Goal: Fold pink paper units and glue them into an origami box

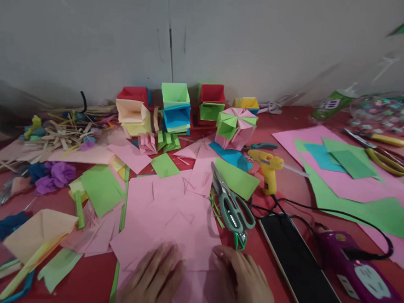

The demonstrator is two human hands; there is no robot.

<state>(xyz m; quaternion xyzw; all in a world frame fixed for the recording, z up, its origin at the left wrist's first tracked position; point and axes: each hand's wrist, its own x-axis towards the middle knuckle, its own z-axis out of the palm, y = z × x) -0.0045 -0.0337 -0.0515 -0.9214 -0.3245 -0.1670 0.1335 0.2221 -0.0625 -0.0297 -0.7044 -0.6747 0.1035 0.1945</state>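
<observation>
No text legible, white label (pixel 330 104) on the green bottle (pixel 340 99) too blurred to read

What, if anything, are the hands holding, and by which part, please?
Nothing is gripped: the left hand and right hand lie flat on the pink paper.

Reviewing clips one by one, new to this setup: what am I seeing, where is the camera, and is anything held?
No machine here: a person works with bare hands, filmed by one camera worn on the head, looking down. The left hand and right hand lie flat on a pink paper sheet, gripping nothing. Around it on the red table lie scissors, a yellow glue gun, a dark phone and green sheets; folded paper boxes stand by the wall.
</observation>
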